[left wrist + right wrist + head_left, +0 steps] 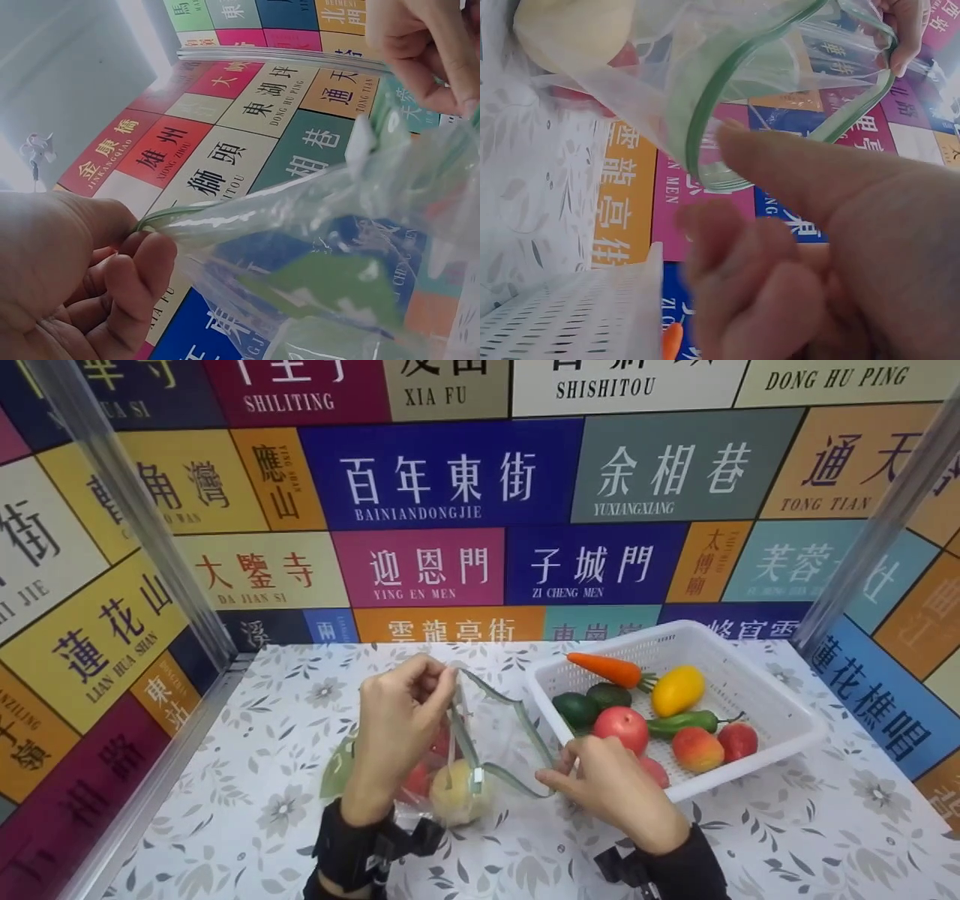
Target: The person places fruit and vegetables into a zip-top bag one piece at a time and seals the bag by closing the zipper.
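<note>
A clear zip bag with a green sealing strip stands with its mouth spread wide. My left hand pinches one end of the strip between thumb and fingertips, as the left wrist view shows on the hand. At the opposite corner is my right hand; in the right wrist view its thumb and fingers are parted around the strip's edge. Low in the bag sit a pale yellow round fruit, something red and a green piece, partly covered by my left arm.
Right of the bag stands a white basket with a carrot, a yellow fruit, a green pepper, a tomato, peaches and dark green produce. The floral tablecloth reaches a sign-patterned wall.
</note>
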Demonstrator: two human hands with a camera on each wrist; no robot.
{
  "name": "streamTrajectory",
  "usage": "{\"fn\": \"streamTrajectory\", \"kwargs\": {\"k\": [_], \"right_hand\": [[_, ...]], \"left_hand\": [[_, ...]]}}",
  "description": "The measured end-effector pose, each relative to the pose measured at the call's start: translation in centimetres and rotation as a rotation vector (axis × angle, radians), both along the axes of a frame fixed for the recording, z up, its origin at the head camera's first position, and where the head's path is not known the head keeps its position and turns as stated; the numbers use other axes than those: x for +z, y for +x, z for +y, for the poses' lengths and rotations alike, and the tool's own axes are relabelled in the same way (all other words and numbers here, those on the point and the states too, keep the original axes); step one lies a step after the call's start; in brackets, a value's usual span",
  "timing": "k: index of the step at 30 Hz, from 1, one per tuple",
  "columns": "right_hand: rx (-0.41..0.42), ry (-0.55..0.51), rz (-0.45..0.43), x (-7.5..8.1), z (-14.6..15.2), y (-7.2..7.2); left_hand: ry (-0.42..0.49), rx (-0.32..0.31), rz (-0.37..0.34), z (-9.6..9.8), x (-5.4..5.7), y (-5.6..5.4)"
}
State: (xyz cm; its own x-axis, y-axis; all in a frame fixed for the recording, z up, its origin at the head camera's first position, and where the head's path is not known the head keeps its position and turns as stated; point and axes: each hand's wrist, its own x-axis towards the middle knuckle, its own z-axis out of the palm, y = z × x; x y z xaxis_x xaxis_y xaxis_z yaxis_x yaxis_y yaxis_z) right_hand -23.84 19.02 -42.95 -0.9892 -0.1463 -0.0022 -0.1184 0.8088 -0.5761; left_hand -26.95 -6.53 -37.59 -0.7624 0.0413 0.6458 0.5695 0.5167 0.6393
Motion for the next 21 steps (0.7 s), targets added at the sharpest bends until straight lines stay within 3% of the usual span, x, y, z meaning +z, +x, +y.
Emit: {"fn": "streamTrajectory", "kwargs": {"k": [4, 8, 15, 21], "right_hand": [[0.122, -0.007, 0.031, -0.2, -0.4, -0.1], [0.193, -0.143, 0.184, 0.4, -1.2, -0.4], [0.155, -0.404, 0.48, 2.7, -3.2, 0.3], [0.097, -0.465, 0.578, 3.3, -3.7, 0.4]], "left_hand": [[0.01, 0.014, 0.01, -0.2, 0.1, 0.1], [0.035, 0.004, 0.005, -0.3, 0.4, 0.5], [0.089, -0.024, 0.027, -0.3, 1.0, 1.3], [0.172, 0.003, 0.059, -1.5, 1.4, 1.4]]}}
